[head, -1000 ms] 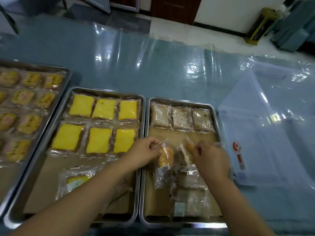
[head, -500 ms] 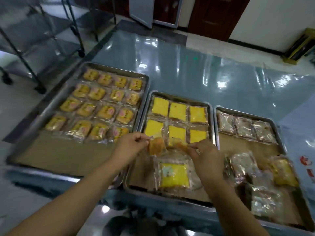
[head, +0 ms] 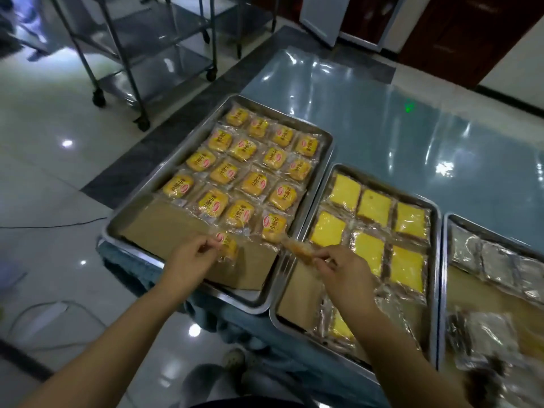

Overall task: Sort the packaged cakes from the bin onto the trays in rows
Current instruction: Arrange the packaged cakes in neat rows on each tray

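Now both hands are over the near ends of two metal trays on the blue plastic-covered table (head: 382, 119). The left hand (head: 188, 260) has its grip closed on a wrapped orange cake (head: 228, 247) with a red label, pinched by the wrapper edge between thumb and fingers, low over the brown paper liner at the near end of the left tray (head: 138, 240). That tray carries rows of similar orange cakes (head: 250, 169), four across, filling its far part. The right hand (head: 344, 272) pinches a second wrapped cake (head: 297, 250), held tilted in the air above the adjoining rims of the left tray and the middle tray (head: 282, 313). The middle tray holds six flat yellow cakes (head: 371, 225) in two rows of three, and another yellow packet lies loose nearer the person, partly hidden by the right forearm. A third tray (head: 441, 290) at the right edge holds pale wrapped cakes (head: 494, 260) in a row, with more packets jumbled at its near end. A wheeled metal rack (head: 132, 54) stands on the tiled floor beyond the table.
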`<state>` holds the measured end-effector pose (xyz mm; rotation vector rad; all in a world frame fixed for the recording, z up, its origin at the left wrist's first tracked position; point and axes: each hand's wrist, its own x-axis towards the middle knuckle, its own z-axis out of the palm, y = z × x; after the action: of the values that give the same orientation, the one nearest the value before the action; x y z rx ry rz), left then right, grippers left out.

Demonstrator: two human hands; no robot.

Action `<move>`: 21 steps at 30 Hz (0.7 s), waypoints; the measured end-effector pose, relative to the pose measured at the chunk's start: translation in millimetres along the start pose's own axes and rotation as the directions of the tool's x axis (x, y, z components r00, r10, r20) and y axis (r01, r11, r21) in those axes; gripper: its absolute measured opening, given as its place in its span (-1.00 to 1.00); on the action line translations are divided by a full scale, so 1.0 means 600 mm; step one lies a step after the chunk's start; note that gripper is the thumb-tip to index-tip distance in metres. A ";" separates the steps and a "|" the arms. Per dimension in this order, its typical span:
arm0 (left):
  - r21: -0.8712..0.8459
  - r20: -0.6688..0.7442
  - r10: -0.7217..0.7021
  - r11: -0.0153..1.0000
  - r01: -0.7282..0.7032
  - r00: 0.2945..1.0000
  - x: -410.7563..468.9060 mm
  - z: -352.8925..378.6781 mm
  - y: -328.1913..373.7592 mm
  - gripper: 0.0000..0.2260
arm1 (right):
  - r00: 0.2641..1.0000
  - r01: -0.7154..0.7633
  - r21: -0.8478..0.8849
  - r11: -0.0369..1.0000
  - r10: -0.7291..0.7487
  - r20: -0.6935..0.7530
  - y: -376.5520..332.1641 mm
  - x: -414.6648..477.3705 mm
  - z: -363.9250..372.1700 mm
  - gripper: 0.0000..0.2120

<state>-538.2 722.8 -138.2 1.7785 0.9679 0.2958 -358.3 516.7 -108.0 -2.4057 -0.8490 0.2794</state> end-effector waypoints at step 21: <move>0.560 -0.225 0.221 0.826 -0.060 0.949 0.091 -0.184 -0.120 -0.77 | 0.928 0.354 -0.038 0.934 -0.346 0.139 -0.158 0.062 0.139 -0.90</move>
<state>-603.4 846.5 -166.9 2.3924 1.2081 0.4028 -408.7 637.5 -122.0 -2.2554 -1.3447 0.2743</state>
